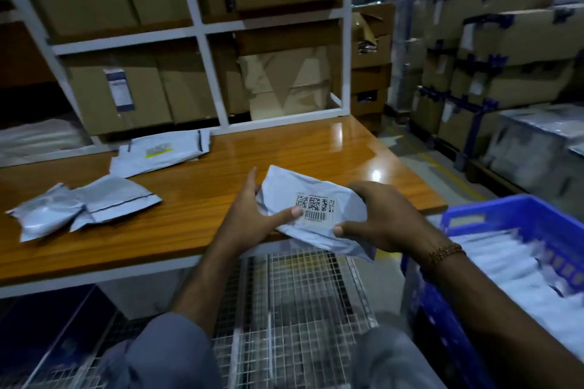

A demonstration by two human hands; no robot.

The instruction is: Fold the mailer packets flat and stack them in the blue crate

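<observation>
Up close, both hands grip mailer packet [311, 199], barcode label [316, 207] unreadable

We count one mailer [311, 210] held between our two hands, the left hand [252, 219] and the right hand [384, 219]. Four more mailers [126, 199] lie left of them; one blue crate [505, 211] sits right.

The left hand [252, 218] and the right hand [382, 218] face each other, fingers curled, each pinching with its thumb; both forearms are bare.
</observation>
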